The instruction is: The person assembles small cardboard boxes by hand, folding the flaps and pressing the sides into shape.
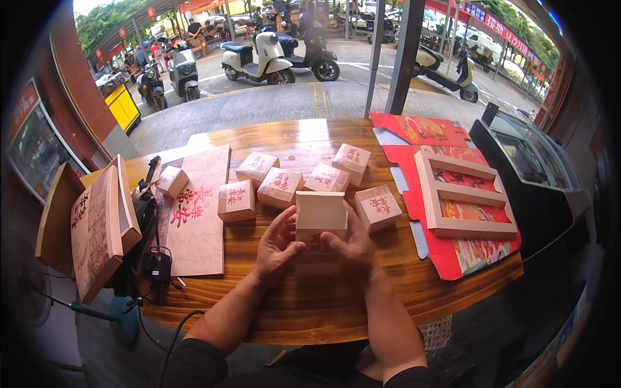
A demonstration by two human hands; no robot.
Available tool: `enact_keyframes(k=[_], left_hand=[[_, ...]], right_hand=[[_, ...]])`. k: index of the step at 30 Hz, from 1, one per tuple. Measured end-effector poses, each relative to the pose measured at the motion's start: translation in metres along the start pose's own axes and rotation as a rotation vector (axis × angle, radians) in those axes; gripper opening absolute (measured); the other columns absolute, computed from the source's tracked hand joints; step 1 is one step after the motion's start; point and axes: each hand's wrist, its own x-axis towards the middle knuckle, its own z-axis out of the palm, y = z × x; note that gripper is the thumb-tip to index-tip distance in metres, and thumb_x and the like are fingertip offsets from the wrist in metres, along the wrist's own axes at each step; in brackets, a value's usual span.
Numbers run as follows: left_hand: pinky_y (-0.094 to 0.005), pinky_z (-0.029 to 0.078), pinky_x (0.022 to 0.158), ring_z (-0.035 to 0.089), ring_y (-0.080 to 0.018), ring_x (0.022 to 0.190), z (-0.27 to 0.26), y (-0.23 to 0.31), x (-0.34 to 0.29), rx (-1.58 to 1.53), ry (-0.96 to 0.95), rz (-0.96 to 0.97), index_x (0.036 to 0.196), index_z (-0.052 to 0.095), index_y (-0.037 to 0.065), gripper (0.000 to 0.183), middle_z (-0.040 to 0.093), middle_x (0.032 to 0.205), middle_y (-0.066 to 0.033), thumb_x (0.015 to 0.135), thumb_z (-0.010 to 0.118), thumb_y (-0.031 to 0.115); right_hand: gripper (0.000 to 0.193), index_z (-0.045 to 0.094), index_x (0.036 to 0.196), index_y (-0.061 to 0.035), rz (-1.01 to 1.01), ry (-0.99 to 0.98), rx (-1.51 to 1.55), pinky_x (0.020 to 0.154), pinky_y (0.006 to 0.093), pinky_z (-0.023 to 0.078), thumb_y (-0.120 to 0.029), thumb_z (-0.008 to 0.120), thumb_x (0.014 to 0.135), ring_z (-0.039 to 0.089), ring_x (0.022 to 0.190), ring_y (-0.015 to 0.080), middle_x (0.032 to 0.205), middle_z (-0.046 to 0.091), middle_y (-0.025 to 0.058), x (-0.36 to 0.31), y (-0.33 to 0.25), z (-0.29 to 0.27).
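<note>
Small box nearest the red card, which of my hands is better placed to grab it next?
Right hand, probably: the small box lies just beyond it, while the left hand is across the held box. Both grip that box, so the right must release first.

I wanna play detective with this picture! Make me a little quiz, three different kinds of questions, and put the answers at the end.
1. True or false: the pale tray with two long openings lies on the red cardboard.

2. What does the tabletop look like?
A) white stone
B) brown wood
C) blue cloth

3. Fill in the blank: the left hand and the right hand are holding a small ____ together.

Key:
1. True
2. B
3. box
</note>
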Motion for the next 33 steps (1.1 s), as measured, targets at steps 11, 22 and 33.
enact_keyframes(k=[11,22,33], left_hand=[[-0.0332,0.040,0.106,0.051,-0.0177,0.122,0.007,0.006,0.000,0.095,0.088,0.035,0.145,0.040,0.005,0.058,0.053,0.127,-0.0074,0.093,0.067,0.011],[-0.0323,0.038,0.105,0.049,-0.0167,0.118,0.000,0.001,-0.002,0.079,0.062,0.020,0.119,0.052,0.005,0.029,0.050,0.121,-0.0057,0.093,0.063,0.012],[-0.0325,0.035,0.106,0.048,-0.0181,0.118,-0.003,0.000,0.000,0.192,0.053,0.059,0.112,0.056,0.004,0.020,0.050,0.121,-0.0069,0.094,0.061,0.011]], right_hand=[[0.068,0.044,0.147,-0.0057,-0.162,0.054,-0.167,0.090,0.0305,0.054,-0.022,0.077,0.089,0.061,0.110,0.0166,0.131,0.054,0.0089,-0.002,0.009,0.007],[0.050,0.057,0.137,-0.0069,-0.184,0.049,-0.292,0.084,0.0278,0.054,-0.025,0.073,0.093,0.059,0.108,0.0160,0.130,0.052,0.0090,-0.003,-0.002,0.009],[0.031,0.069,0.118,-0.0054,-0.242,0.068,-0.332,0.095,0.0328,0.050,-0.023,0.073,0.093,0.054,0.120,0.0229,0.136,0.048,0.0132,-0.002,-0.006,0.010]])
